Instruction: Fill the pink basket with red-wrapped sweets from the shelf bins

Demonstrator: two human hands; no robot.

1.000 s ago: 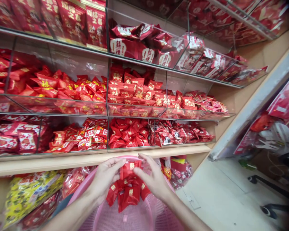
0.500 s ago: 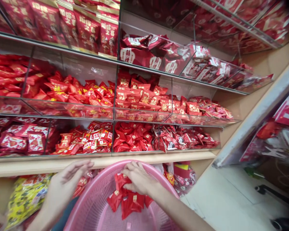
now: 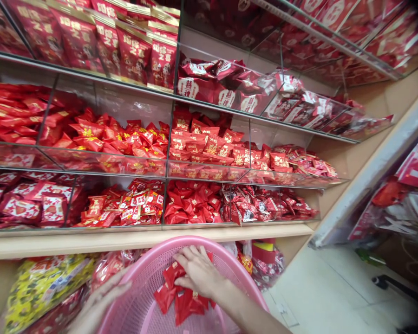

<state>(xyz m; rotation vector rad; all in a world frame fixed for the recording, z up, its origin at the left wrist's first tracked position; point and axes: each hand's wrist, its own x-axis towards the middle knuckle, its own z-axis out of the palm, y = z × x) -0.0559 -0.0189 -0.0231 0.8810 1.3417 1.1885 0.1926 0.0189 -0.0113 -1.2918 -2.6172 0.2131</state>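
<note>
A pink mesh basket (image 3: 142,287) sits low in front of me, below the shelves. Inside it lies a pile of small red candy packets (image 3: 181,301) with gold marks. My right hand (image 3: 198,271) rests on top of that pile, fingers curled onto the packets. My left hand (image 3: 102,297) lies at the basket's left rim with fingers stretched out and flat, holding nothing that I can see.
Clear acrylic shelf bins (image 3: 202,171) full of red wrapped sweets fill the wall ahead in several tiers. A wooden ledge (image 3: 125,239) runs under them. Yellow bags (image 3: 38,283) and red bags lie below left. A tiled floor (image 3: 334,292) opens to the right.
One second ago both hands held a red packet above the basket. The left hand has since let go and dropped to the basket's left rim; the right hand lowered onto the packets.
</note>
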